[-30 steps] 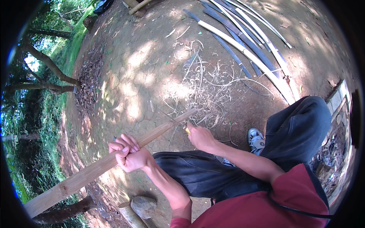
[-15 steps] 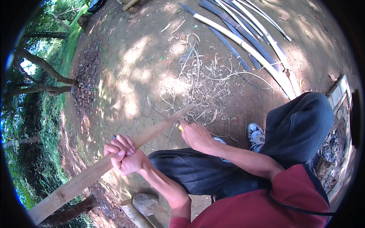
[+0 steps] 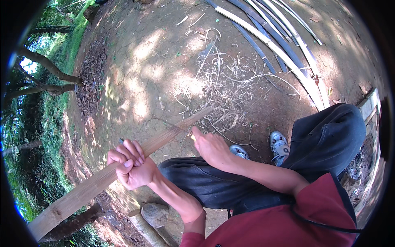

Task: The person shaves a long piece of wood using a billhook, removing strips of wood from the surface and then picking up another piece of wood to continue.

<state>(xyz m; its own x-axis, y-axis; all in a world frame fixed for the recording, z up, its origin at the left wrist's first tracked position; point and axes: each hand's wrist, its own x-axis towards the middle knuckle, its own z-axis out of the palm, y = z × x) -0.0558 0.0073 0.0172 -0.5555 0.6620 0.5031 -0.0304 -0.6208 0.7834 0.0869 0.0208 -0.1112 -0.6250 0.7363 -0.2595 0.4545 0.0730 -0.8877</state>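
Left hand point(image 3: 133, 164) was clenched around the wooden slat point(image 3: 86, 187), which ran lengthwise from that hand's near left to its far right, while the right hand point(image 3: 212, 150), nearer the far end, gripped a yellow-handled knife point(image 3: 193, 137) just beside the slat.

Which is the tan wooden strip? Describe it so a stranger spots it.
Against bare brown earth, left of the dark trousers, the bare left hand grips the long, flat tan wooden strip. Unlike the dark and cream strips lying upper right, it is held.
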